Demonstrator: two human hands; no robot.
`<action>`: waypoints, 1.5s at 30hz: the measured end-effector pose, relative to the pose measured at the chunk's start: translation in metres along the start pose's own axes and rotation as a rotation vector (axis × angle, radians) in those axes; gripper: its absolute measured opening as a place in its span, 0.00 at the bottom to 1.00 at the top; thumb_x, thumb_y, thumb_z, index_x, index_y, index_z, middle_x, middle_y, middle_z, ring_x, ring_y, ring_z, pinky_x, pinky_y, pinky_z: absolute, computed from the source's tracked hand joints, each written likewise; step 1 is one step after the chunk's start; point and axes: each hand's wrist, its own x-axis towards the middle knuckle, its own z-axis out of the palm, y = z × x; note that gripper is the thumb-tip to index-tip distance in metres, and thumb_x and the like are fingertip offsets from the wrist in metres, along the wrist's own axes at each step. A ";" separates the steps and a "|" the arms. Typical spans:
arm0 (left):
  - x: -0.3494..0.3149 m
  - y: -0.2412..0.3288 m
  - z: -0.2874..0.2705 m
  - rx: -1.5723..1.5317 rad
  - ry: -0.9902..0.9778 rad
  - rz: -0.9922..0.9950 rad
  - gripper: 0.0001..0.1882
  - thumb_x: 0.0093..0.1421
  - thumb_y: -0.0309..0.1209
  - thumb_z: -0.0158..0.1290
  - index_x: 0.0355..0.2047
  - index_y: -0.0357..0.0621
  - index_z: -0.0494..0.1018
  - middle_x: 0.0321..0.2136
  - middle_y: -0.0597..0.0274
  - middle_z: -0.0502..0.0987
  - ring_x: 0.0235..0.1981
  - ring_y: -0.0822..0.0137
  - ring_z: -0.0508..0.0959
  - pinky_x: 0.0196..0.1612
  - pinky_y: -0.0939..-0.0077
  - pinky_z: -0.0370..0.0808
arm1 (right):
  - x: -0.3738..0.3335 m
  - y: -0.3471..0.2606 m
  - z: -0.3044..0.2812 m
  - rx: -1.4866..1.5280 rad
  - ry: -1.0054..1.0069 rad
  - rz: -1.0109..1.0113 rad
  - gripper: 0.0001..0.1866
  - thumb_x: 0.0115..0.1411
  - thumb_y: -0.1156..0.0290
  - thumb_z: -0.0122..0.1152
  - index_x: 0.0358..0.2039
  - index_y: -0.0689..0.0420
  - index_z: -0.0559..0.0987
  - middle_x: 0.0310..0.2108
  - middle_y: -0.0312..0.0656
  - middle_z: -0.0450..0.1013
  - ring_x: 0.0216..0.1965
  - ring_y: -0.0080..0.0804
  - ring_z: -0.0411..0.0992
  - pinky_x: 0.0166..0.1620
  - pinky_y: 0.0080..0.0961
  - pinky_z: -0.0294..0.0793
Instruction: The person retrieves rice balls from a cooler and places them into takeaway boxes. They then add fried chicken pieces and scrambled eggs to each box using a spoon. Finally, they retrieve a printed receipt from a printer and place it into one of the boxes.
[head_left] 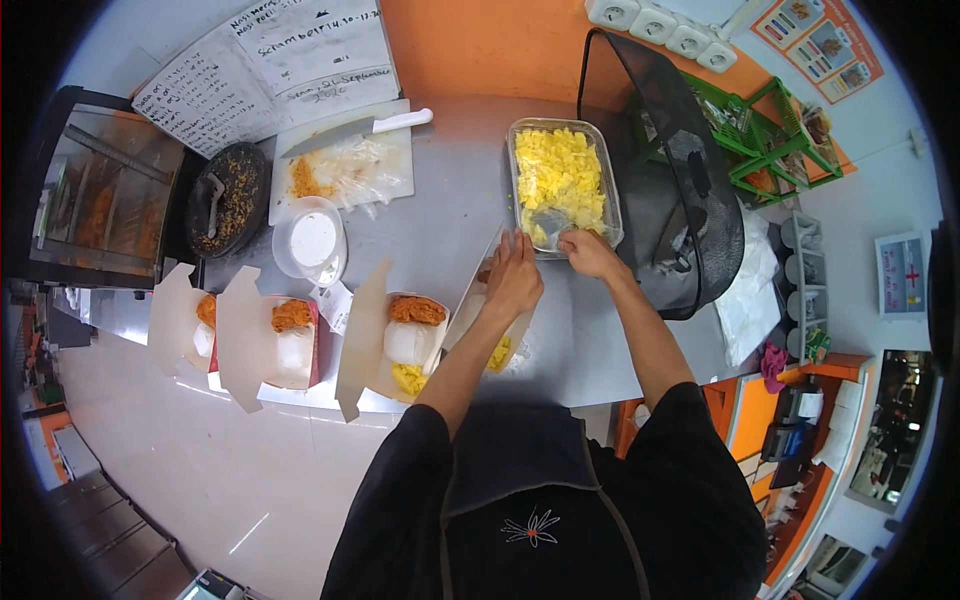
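Beside the tray [612, 195] stands a mesh cover [715, 205], apparently

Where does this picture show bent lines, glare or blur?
Head view: the front edge of the table bows and the corners go black; a light streak glares on the floor; neither the left hand nor the right hand shows strong blur.

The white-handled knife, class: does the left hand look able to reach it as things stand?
Probably yes: only counter seems to lie between the left hand and the knife, whose handle overhangs the cutting board's edge.
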 end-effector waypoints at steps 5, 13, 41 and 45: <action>-0.004 -0.002 0.003 0.104 0.007 0.026 0.35 0.53 0.30 0.42 0.59 0.26 0.47 0.61 0.38 0.48 0.63 0.39 0.43 0.62 0.48 0.46 | 0.009 0.022 -0.006 0.427 -0.246 0.140 0.14 0.59 0.69 0.50 0.18 0.61 0.69 0.13 0.35 0.62 0.14 0.23 0.57 0.20 0.27 0.58; 0.016 0.003 -0.003 0.090 0.039 -0.050 0.36 0.53 0.30 0.40 0.61 0.32 0.44 0.63 0.49 0.45 0.64 0.45 0.43 0.63 0.52 0.46 | 0.006 0.009 -0.014 0.726 -0.272 0.404 0.14 0.62 0.68 0.49 0.20 0.57 0.71 0.13 0.31 0.62 0.09 0.14 0.50 0.11 0.15 0.45; 0.023 0.003 -0.010 0.267 0.021 -0.040 0.40 0.49 0.30 0.45 0.63 0.44 0.44 0.64 0.59 0.46 0.64 0.47 0.45 0.60 0.53 0.55 | -0.038 0.025 -0.007 1.113 0.017 0.605 0.12 0.63 0.67 0.47 0.33 0.62 0.75 0.14 0.30 0.61 0.09 0.12 0.48 0.11 0.14 0.46; 0.024 0.008 -0.006 0.258 0.082 0.012 0.38 0.50 0.29 0.44 0.63 0.41 0.46 0.64 0.54 0.47 0.64 0.46 0.45 0.61 0.50 0.51 | -0.054 0.013 0.000 1.167 0.158 0.628 0.11 0.62 0.66 0.49 0.35 0.61 0.75 0.14 0.30 0.61 0.10 0.12 0.48 0.11 0.14 0.46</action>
